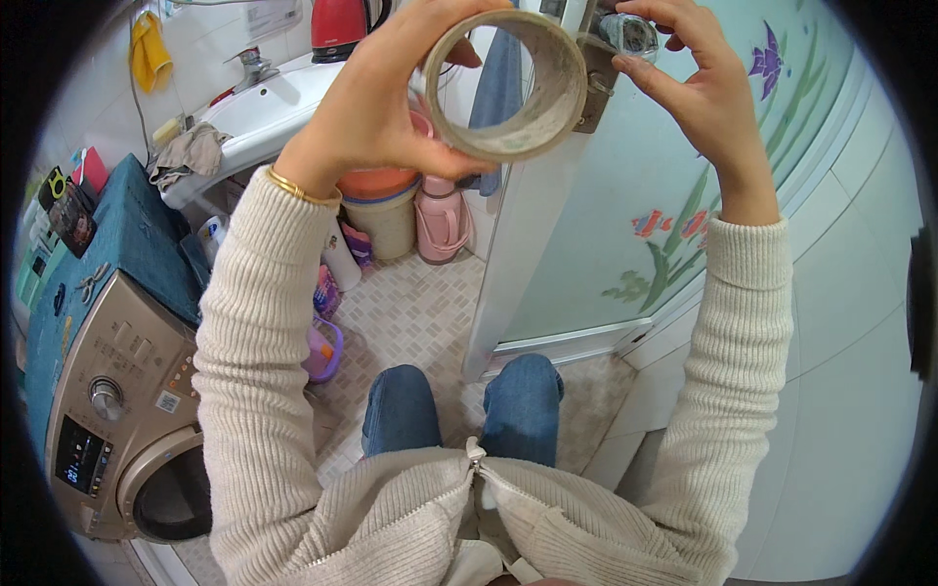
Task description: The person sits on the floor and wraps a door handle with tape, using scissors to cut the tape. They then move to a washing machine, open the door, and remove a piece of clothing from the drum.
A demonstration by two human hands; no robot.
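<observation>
My left hand [363, 109] is closed around a wide roll of clear packing tape [552, 135], its thumb under the rim and its fingers over the top. To its right, my right hand [711, 93] pinches the end of a door handle [633, 37] between thumb and fingers. The handle's end looks wrapped in clear, shiny film or tape. Behind the handle, a metal lock plate [590, 115] is fixed on the edge of the frosted glass door [576, 234]. Whether a strip of tape runs from roll to handle, I cannot tell.
A white sink [278, 103] with a grey rag [191, 154] and red kettle [337, 29] stands at the far left. Nearer is a gold washing machine [122, 342] under a blue cover [137, 234]. A lidded bucket [381, 220] and pink thermos [442, 225] stand on the tiled floor.
</observation>
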